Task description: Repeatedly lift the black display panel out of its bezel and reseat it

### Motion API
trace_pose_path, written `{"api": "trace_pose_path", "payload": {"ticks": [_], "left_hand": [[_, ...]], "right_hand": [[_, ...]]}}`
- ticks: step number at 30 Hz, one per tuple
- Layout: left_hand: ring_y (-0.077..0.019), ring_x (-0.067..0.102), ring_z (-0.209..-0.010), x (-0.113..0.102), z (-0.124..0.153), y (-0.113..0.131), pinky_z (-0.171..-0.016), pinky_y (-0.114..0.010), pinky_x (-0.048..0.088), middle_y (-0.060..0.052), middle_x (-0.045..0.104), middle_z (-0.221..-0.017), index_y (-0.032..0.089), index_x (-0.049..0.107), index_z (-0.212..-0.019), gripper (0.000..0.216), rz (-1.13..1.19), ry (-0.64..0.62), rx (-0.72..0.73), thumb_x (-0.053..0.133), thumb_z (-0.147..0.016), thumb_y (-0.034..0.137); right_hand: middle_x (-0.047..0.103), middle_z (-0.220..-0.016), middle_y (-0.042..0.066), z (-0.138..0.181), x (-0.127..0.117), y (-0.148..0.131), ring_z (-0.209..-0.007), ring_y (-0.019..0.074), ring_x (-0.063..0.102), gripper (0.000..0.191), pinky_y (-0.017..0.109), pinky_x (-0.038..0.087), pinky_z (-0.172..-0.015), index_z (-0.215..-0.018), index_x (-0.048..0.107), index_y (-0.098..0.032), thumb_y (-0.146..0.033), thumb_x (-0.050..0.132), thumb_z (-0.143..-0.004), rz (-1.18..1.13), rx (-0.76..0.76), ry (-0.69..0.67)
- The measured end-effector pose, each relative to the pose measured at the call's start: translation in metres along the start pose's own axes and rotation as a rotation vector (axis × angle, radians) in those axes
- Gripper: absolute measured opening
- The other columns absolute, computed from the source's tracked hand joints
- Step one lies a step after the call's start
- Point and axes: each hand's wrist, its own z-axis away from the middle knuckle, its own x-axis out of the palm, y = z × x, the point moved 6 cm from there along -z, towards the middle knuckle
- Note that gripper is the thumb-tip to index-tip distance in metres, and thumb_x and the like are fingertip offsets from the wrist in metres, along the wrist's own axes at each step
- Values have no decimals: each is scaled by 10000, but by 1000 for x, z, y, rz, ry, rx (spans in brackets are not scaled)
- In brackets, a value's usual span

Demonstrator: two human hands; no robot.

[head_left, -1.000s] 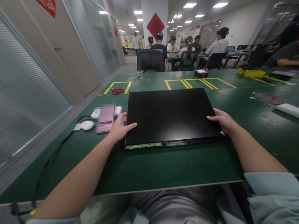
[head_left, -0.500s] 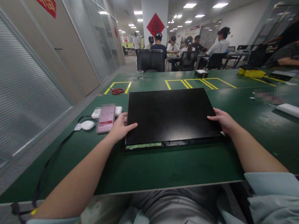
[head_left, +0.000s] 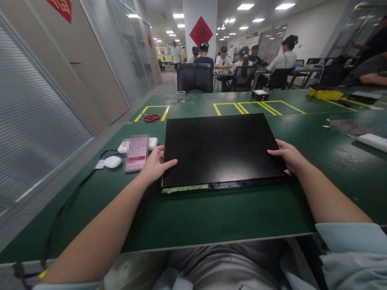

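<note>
A flat black display panel [head_left: 219, 149] lies in front of me, a strip of green circuit board [head_left: 185, 189] showing along its near edge. My left hand [head_left: 156, 163] grips its left side, thumb on the front face and fingers around the edge. On the opposite side my right hand [head_left: 288, 154] holds it the same way, thumb on the face. The fingers behind both edges are partly hidden. Left of my left hand lies a phone [head_left: 137, 154] with a lit pink screen, over a white object [head_left: 153, 143].
Beneath everything is a green table [head_left: 226, 218] with yellow tape marks. A white round device [head_left: 113, 162] sits on the left by a black strap [head_left: 64, 204]. Red-handled scissors [head_left: 151, 118], a clear cup [head_left: 181, 97], a small black box [head_left: 260, 95] and a white roll [head_left: 386, 145] lie farther off. Several people sit behind.
</note>
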Motion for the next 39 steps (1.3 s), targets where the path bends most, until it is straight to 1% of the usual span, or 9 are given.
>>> {"api": "trace_pose_path", "payload": {"ticks": [7, 15, 21, 25, 31, 35, 39], "left_hand": [[-313, 758, -1098, 1, 2, 4, -1049, -584, 561, -86, 778, -1115, 209, 479, -1205, 677, -14, 4, -6, 905, -681, 248], [-309, 757, -1090, 1, 2, 4, -1043, -583, 565, -76, 777, -1100, 210, 493, -1187, 670, -14, 17, -15, 914, -669, 250], [-312, 756, -1090, 2, 2, 4, -1044, -590, 561, -90, 775, -1103, 207, 492, -1195, 676, 1, 9, -10, 915, -669, 250], [-315, 753, -1105, 2, 3, 4, -1049, -591, 559, -81, 777, -1095, 211, 492, -1193, 682, 1, 8, -5, 921, -665, 259], [-315, 748, -1121, 1, 3, 2, -1045, -587, 566, -77, 777, -1108, 214, 494, -1202, 683, -5, 17, -17, 923, -673, 264], [-304, 746, -1126, 2, 4, 4, -1050, -571, 567, -83, 771, -1133, 210, 491, -1205, 666, -8, 20, -18, 910, -690, 247], [-303, 746, -1126, 2, 4, 4, -1056, -566, 563, -94, 768, -1150, 210, 490, -1209, 664, -7, 22, -20, 906, -693, 246]], "right_hand": [[812, -1030, 38, 0, 0, 0, -1006, 329, 758, 493, 457, 607, -867, -1017, 750, -278, -202, 838, -537, 0, 7, -10], [813, -1006, 29, 4, 3, -3, -991, 320, 760, 476, 453, 603, -881, -985, 746, -280, -195, 836, -525, -20, 5, -12], [811, -1060, 25, 9, 6, -7, -1028, 320, 757, 539, 441, 605, -884, -1047, 744, -288, -198, 842, -525, -44, 22, -22], [808, -1084, 28, 8, 5, -6, -1039, 322, 756, 539, 443, 608, -885, -1064, 739, -292, -213, 844, -541, -32, 27, -41], [803, -1116, 13, 6, 5, -5, -1094, 307, 743, 582, 455, 586, -981, -1115, 729, -309, -220, 862, -556, -33, -13, -48], [797, -1143, 6, 4, 4, -4, -1162, 307, 721, 577, 469, 557, -1049, -1120, 735, -315, -210, 859, -567, -27, -43, -24], [784, -1194, 17, 2, 3, -4, -1233, 313, 689, 558, 480, 554, -1067, -1128, 735, -315, -234, 859, -590, 13, -106, -10]]}}
